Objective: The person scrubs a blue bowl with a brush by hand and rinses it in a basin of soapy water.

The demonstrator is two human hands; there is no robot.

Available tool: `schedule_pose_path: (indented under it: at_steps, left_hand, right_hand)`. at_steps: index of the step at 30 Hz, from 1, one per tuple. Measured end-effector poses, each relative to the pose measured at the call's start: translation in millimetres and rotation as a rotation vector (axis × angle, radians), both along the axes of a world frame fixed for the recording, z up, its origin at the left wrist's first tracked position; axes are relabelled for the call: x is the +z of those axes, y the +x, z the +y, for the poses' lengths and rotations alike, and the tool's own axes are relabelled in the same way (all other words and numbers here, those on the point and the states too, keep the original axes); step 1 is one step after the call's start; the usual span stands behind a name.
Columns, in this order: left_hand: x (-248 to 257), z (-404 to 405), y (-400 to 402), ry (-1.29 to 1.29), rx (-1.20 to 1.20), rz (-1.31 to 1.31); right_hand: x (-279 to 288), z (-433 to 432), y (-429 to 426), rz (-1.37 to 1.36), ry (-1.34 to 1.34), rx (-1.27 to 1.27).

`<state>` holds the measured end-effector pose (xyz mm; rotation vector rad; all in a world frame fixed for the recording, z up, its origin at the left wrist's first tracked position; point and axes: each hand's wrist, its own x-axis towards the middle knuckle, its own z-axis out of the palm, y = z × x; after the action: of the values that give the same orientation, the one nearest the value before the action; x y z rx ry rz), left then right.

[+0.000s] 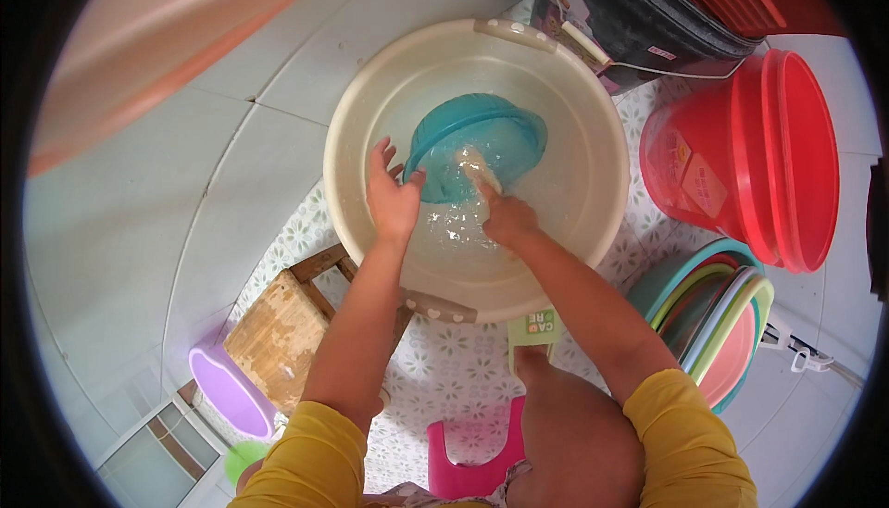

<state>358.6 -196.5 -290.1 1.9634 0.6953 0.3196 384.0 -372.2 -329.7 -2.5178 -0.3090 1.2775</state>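
Observation:
A large cream plastic tub (335,181) holds water. In it a teal plastic bowl or basin (444,119) lies tilted, partly under the surface. My left hand (394,195) is at the bowl's left rim, thumb and fingers spread apart; whether it grips the rim is not clear. My right hand (509,217) is near the tub's middle, its fingers around the near end of a pale elongated thing (479,166) that reaches into the bowl. Glare and water blur that thing, so its kind cannot be told.
A wooden stool (278,327) and a purple basin (233,397) stand at the lower left. Red buckets (736,154), a black bucket (625,15) and several stacked basins (715,327) are on the right. A pink plastic stool (472,477) is below. A tiled wall (243,195) borders the left.

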Motion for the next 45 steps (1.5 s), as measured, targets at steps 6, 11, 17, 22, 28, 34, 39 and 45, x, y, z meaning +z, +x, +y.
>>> schedule_pose_path:
  at_steps: [6, 11, 17, 22, 28, 34, 39, 45]
  left_hand:
    - [-20.6, 3.7, -10.3, -0.032, -0.123, 0.157]
    - [-20.1, 14.9, -14.8, -0.503, 0.026, 0.600]
    - [0.5, 7.6, 6.3, 0.133, -0.133, 0.181]
    - [-37.9, 15.7, -24.3, -0.597, -0.070, 0.536]
    - [-2.3, 2.0, -8.4, 0.061, -0.109, 0.408]
    - [49.1, -7.0, 35.9, 0.493, -0.455, 0.323]
    - [0.9, 15.5, 10.3, 0.169, -0.307, 0.423]
    - [-18.2, 20.9, -14.1, -0.333, -0.184, 0.461]
  right_hand:
    - [-4.9, -5.7, 5.3, -0.059, 0.057, -0.051]
    - [4.1, -2.4, 6.8, -0.072, 0.032, -0.012]
    - [-1.7, -8.0, 3.6, -0.111, 0.014, -0.021]
    - [4.3, 1.3, 2.2, -0.143, -0.013, -0.067]
    - [6.7, -2.6, 5.5, -0.188, -0.023, -0.101]
    - [-1.9, -5.8, 5.3, -0.239, -0.088, -0.012]
    - [14.4, 0.0, 5.9, -0.218, -0.050, -0.104]
    - [15.2, -4.2, 8.1, -0.214, -0.040, -0.088]
